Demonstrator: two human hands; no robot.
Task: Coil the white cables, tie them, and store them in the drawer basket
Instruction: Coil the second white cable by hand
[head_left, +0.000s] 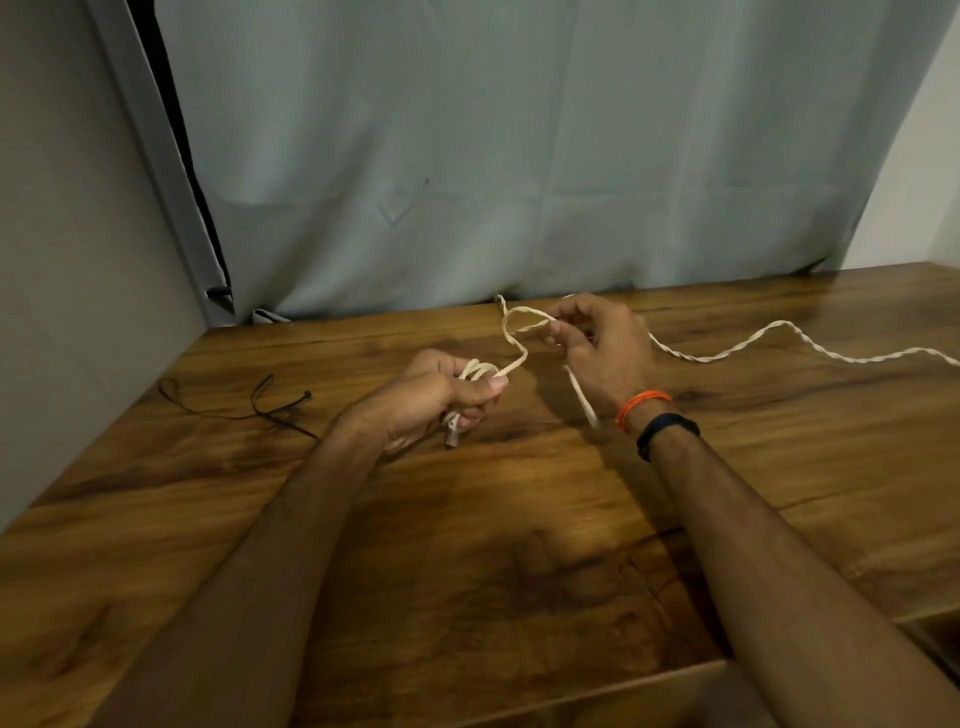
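Observation:
A white twisted cable (727, 351) trails across the wooden table (467, 519) from the right edge toward my hands. My left hand (436, 400) grips a small bundle of coiled loops of it, thumb pressed on top, with a clear plug end poking out below the fist. My right hand (602, 345) pinches a loop of the same cable a little farther back and to the right, held above the table. A short stretch of cable runs between the two hands, and another strand hangs down under my right wrist.
Black cable ties (260, 402) lie on the table to the left of my left hand. A grey curtain (519, 156) hangs behind the table's back edge. A wall stands on the left. At the lower right the table edge drops off.

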